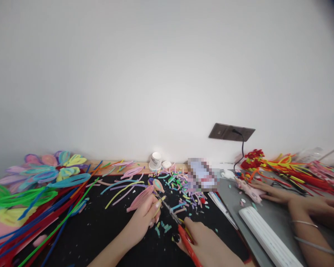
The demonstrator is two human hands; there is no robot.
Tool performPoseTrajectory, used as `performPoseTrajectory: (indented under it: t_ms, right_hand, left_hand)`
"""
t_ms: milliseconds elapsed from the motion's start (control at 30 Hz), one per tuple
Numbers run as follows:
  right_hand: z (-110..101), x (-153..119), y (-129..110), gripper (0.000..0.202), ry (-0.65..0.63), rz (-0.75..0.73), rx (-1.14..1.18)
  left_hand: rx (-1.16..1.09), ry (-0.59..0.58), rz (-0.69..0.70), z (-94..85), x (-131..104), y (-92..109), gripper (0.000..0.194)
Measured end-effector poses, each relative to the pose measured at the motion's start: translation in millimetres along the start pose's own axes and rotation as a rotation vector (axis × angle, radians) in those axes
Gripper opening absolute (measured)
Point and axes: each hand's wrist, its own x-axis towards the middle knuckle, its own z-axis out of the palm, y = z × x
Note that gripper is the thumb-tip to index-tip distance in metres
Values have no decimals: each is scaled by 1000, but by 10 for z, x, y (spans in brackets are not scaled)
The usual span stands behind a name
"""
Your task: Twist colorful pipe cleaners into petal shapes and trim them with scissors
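My right hand (pixel 202 241) is closed around the handles of red-handled scissors (pixel 187 244). Their blades point up and left, reaching to the fingertips of my left hand (pixel 144 215). That hand pinches a fuzzy pipe cleaner piece, with a peach-coloured loop (pixel 157 185) showing just beyond the fingers; how much of it the fingers hold is hidden. Pink pipe cleaners (pixel 140 199) lie beside the left hand on the black mat (pixel 100 233). Short teal clippings (pixel 165 227) are scattered between my hands, and many coloured clippings (pixel 183 187) are heaped farther back.
Pipe cleaner petals (pixel 48 168) and long strands crowd the left. A white paper cup (pixel 156 161) and a pixelated phone (pixel 202 175) stand at the back. On the right, a white power strip (pixel 268 237) lies near another person's arm (pixel 306 218) and a pink fuzzy figure (pixel 250 191).
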Motion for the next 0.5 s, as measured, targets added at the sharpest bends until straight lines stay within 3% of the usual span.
performPoseTrajectory:
  t_ms: [200,500]
  right_hand:
    - [-20,9,-63,23,-29,14,6]
    - [54,7,-49,23,91,-11,161]
  left_hand:
    - [-6,-42,-8,13,-13,13,35]
    - [-48,-80,-41,-1,-2,-32,34]
